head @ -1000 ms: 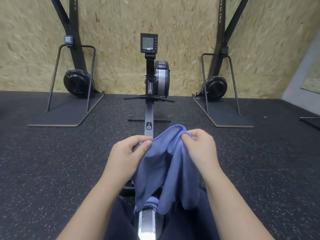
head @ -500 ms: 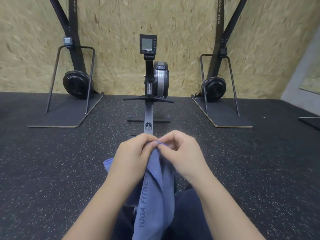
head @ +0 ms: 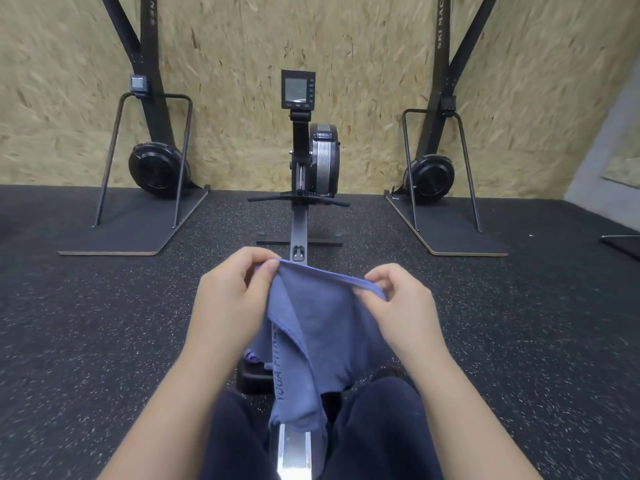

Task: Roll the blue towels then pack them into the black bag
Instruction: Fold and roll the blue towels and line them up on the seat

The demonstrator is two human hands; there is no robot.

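Left hand and right hand each pinch the blue towel's top hem, stretching it above the rowing machine rail.

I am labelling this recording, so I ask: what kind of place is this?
Most likely a gym: a rowing machine stands ahead, two ski machines lean at the chipboard wall, and the floor is speckled rubber.
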